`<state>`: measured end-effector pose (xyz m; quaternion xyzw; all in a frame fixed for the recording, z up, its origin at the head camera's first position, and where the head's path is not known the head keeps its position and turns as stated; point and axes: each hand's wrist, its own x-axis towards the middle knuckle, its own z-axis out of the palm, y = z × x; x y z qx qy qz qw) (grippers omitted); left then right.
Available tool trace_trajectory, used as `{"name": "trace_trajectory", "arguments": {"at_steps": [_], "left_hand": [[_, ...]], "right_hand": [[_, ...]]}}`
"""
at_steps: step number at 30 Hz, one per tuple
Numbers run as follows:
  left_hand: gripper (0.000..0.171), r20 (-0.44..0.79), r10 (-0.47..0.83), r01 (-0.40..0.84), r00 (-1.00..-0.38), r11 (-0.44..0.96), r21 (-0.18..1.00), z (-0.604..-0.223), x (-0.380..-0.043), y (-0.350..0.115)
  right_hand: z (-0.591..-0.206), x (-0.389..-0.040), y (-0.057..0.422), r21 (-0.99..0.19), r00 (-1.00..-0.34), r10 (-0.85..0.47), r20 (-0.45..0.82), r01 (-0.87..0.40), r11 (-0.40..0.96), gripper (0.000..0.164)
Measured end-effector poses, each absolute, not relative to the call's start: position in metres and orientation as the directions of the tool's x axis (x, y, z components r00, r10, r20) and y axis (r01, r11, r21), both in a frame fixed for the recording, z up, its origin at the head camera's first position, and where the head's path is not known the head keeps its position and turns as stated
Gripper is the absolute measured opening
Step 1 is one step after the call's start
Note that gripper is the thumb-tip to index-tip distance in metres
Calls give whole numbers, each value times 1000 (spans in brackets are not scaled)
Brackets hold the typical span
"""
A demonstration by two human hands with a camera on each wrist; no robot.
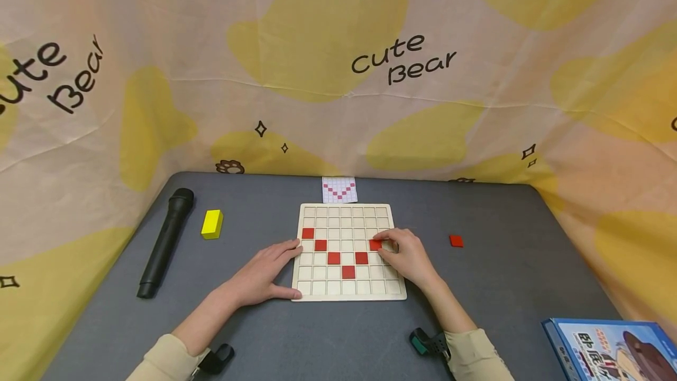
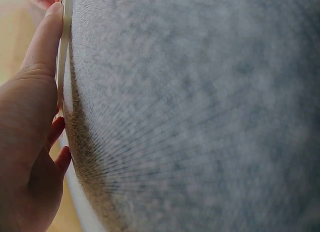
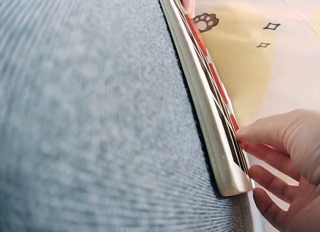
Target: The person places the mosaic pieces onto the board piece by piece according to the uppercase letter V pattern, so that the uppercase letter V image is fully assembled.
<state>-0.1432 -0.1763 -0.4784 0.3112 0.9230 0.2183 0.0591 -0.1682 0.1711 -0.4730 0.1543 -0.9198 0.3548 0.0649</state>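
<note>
A pale wooden grid board [image 1: 345, 211] lies mid-table. Several red tiles [image 1: 333, 258] sit in its cells in a V shape. My left hand [image 1: 267, 272] lies flat against the board's left edge, fingers straight, thumb near the front left corner. In the left wrist view the left hand [image 2: 30, 142] touches the board's edge [image 2: 64, 67]. My right hand [image 1: 403, 254] pinches the right-most red tile [image 1: 375, 244] in its cell between index finger and thumb. In the right wrist view the right hand [image 3: 287, 157] touches the board [image 3: 210, 122]. One loose red tile [image 1: 456, 241] lies to the right.
A pattern card [image 1: 339, 189] lies behind the board. A black microphone [image 1: 165, 240] and a yellow block [image 1: 212, 223] lie at the left. A blue box [image 1: 613, 348] sits at the near right corner. A printed cloth [image 1: 338, 63] hangs around the grey table [image 1: 492, 287].
</note>
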Motion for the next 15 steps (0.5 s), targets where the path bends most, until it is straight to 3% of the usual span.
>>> {"name": "trace_trajectory", "arguments": {"at_steps": [15], "left_hand": [[98,23,601,548,-799,711,441,-480,-144,-176]], "right_hand": [[-473,-165,175,-671,-946,-211,246,-324,667,24]]}}
